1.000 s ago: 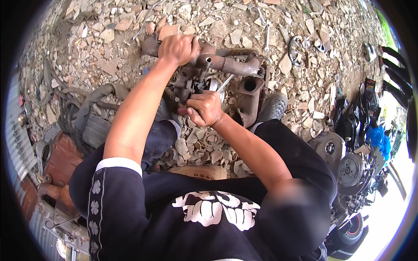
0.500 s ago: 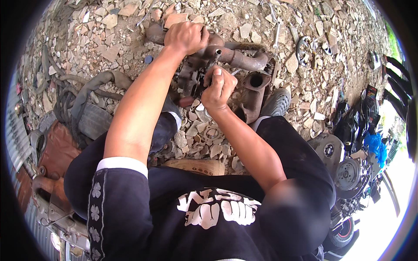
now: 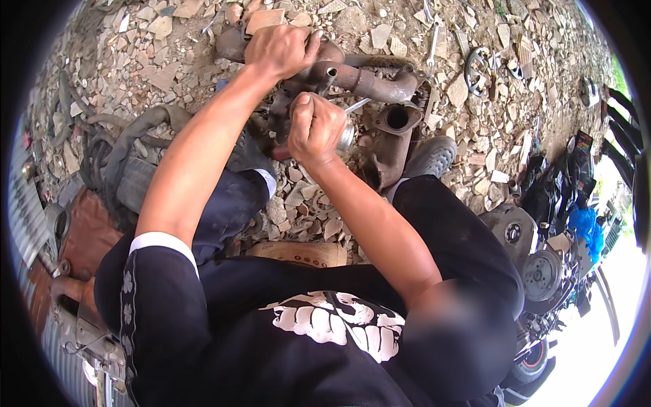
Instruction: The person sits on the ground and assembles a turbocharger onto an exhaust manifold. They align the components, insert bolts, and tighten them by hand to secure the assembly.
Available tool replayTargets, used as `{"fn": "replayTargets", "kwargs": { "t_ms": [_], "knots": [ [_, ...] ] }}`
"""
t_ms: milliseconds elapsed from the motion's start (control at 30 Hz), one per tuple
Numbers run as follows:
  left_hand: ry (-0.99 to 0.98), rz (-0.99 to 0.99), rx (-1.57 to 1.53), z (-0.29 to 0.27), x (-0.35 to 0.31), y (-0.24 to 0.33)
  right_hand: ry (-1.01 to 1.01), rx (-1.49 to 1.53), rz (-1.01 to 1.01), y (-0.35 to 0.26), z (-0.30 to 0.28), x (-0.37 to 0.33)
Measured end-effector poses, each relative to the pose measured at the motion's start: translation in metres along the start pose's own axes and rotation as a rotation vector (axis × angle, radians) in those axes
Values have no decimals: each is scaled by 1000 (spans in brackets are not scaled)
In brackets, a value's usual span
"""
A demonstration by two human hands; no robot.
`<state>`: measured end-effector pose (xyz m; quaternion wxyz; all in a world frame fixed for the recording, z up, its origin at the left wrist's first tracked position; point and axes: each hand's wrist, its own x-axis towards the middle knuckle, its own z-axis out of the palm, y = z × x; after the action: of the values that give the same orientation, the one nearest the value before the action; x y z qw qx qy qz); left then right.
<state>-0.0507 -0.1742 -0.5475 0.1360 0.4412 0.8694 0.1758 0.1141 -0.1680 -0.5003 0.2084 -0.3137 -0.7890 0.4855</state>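
Ahead of me on the rubble lies a rusty exhaust manifold (image 3: 380, 87), its curved pipe running to the right. My left hand (image 3: 279, 53) is closed over the manifold's upper left part, thumb stuck out to the right. Below it, my right hand (image 3: 317, 129) makes a fist, thumb on top, against a dark metal housing (image 3: 279, 112) joined to the manifold. What this fist grips is hidden. A thin shiny metal rod (image 3: 357, 105) shows just beyond its knuckles. A rusty flanged pipe (image 3: 397, 122) with a round opening stands right of the fist, beside my shoe.
Broken tile and stones cover the ground. A wrench (image 3: 432, 46) and a ring-shaped metal part (image 3: 476, 71) lie at the far right. Thick grey hoses (image 3: 146, 129) coil at left. An engine with a pulley (image 3: 542, 275) stands at right near a blue plastic bag (image 3: 586, 230).
My right fist has moved left and slightly down, turning so its thumb side faces up. My left hand has shifted slightly left and up with the manifold.
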Motion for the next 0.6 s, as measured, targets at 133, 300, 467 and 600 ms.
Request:
{"fn": "replayTargets", "kwargs": {
  "t_ms": [133, 300, 467, 600],
  "knots": [
    [14, 31, -38, 8, -2, -9, -4, -61, -35, -4, 2, 0],
    [-45, -16, 36, 3, 1, -3, 19, -113, -71, -4, 4, 6],
    [-42, -19, 62, -1, 2, -8, 47, -88, -88, -8, 2, 6],
    [-57, -57, 10, 0, 1, -1, 43, -114, -73, -6, 5, 1]
  ]
}}
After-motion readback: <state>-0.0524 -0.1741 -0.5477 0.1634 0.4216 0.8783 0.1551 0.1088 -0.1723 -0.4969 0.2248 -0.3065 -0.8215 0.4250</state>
